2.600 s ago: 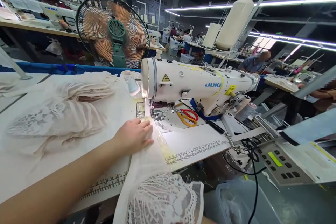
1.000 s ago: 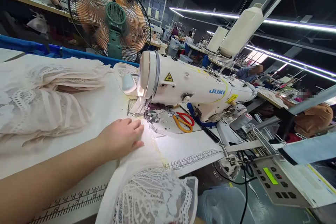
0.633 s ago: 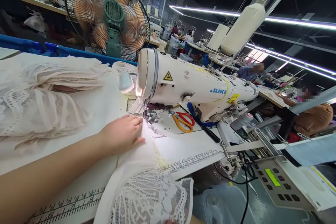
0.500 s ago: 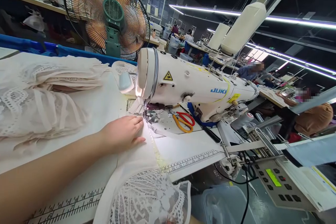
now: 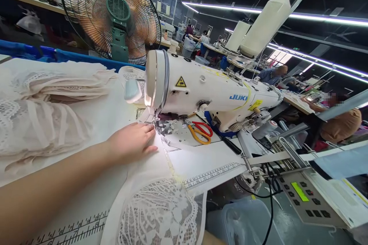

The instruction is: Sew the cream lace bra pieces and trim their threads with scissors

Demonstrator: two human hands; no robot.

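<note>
My left hand (image 5: pixel 135 143) lies flat on white fabric (image 5: pixel 149 166), its fingers stretched toward the presser foot (image 5: pixel 158 123) of a white sewing machine (image 5: pixel 198 84). The thumb is apart from the other fingers. From under that hand the fabric runs down to a white lace panel (image 5: pixel 161 214), which hangs over the table's front edge. A sliver of skin, seemingly of my right arm (image 5: pixel 211 239), shows beside the lace at the bottom. My right hand's fingers are hidden. Orange-and-red-handled snips (image 5: pixel 201 132) rest on the machine bed.
Stacked lace pieces (image 5: pixel 66 84) lie at left. Behind the table stands a fan (image 5: pixel 117 11). Thread cones (image 5: pixel 266 25) rise beyond the machine. A control box (image 5: pixel 307 195) and a clear plastic bin (image 5: pixel 244 222) are at right. People sit at other machines behind.
The lace panel lies a little higher and more spread out, and the fingertips glimpsed beneath it are out of sight. My left hand stays by the presser foot. The whole view has shifted slightly.
</note>
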